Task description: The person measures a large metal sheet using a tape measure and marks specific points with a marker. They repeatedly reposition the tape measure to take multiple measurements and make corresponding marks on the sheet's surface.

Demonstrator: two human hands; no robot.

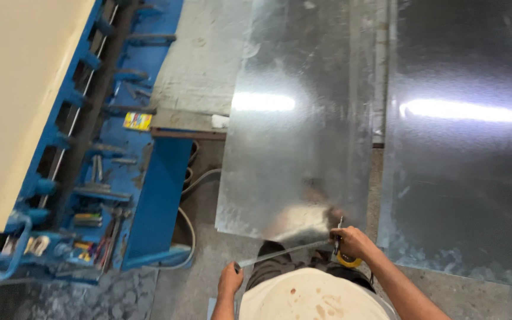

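Concrete floor (202, 65) bears 2 metal sheets; left hand (230, 280) and right hand (354, 242) grip a tape measure (285, 252).

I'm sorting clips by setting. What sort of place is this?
Probably a sheet-metal workshop: large galvanised sheets lie on a concrete floor, beside a blue machine with tools on it.

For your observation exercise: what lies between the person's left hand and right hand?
In the head view, a thin metal strip, seemingly a tape measure blade, spans from the left hand to the right hand, crossing the near edge of the galvanized sheet.
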